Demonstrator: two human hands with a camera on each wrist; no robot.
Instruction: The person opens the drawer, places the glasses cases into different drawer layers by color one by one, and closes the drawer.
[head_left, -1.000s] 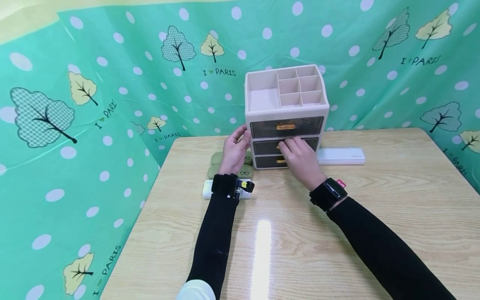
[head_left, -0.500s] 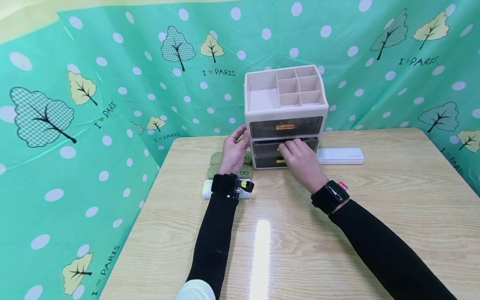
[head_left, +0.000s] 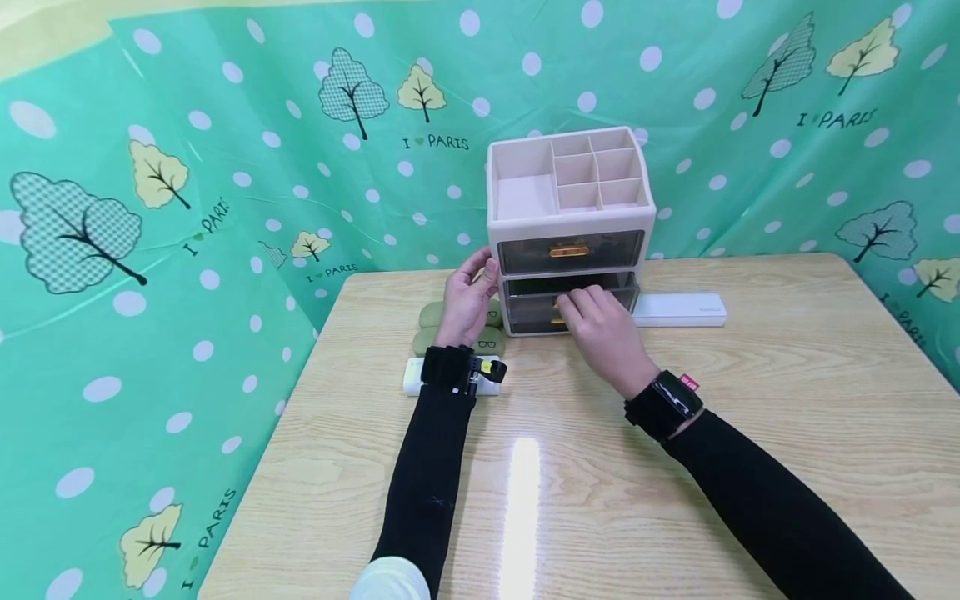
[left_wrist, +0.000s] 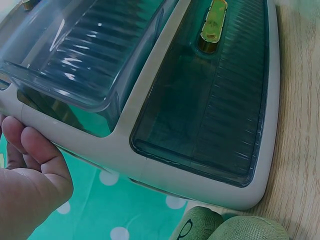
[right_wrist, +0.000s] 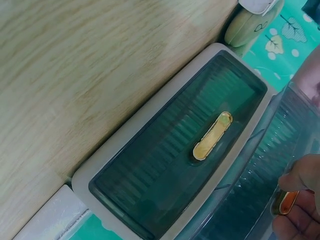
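A white desktop organizer [head_left: 567,218] with three dark see-through drawers and gold handles stands at the table's back. Its middle drawer [right_wrist: 250,170] is pulled partway out; the top drawer [head_left: 571,252] and bottom drawer [left_wrist: 205,110] are closed. With thumb and fingers, my right hand [head_left: 606,337] pinches the gold handle [right_wrist: 286,202] of the middle drawer. My left hand [head_left: 467,302] touches the organizer's left side, fingers loosely bent. No contents show clearly inside the pulled-out drawer.
Two green glasses cases [head_left: 424,340] lie left of the organizer, partly behind my left hand. Nearer me is a white box [head_left: 413,377], partly under my left wrist. A long white box [head_left: 681,309] lies to the right. A round white lid [head_left: 391,579] shows at the bottom edge.
The middle drawer has gone from closed to partly out, drawn toward me by my right hand. My left hand has stayed at the organizer's side.
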